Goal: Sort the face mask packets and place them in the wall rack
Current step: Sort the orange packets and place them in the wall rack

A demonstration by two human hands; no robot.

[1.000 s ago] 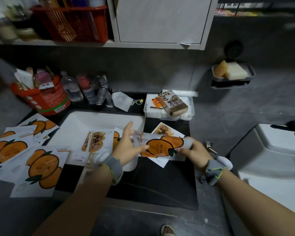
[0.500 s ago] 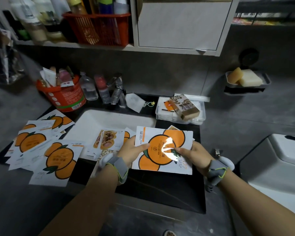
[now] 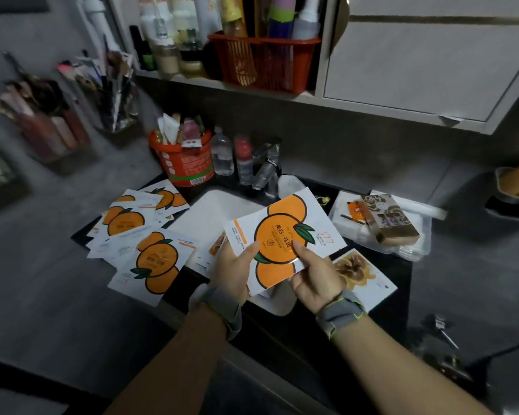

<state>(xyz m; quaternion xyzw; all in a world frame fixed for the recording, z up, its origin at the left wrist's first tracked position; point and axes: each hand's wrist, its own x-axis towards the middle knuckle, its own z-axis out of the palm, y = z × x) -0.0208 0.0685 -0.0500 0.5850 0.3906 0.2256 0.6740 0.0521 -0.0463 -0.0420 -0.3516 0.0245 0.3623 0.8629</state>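
Now | packet (image 3: pixel 282 232): white, glossy, orange-fruit print | left grip (image 3: pixel 231 274), right grip (image 3: pixel 318 277) pinching it | perhaps another beneath

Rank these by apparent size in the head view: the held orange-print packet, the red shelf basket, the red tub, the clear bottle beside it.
1. held packet, though it is nearest the camera, so its lead over the basket is unsure
2. red basket
3. red tub
4. clear bottle

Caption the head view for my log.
Left hand and right hand hold an orange-print packet at the sink.
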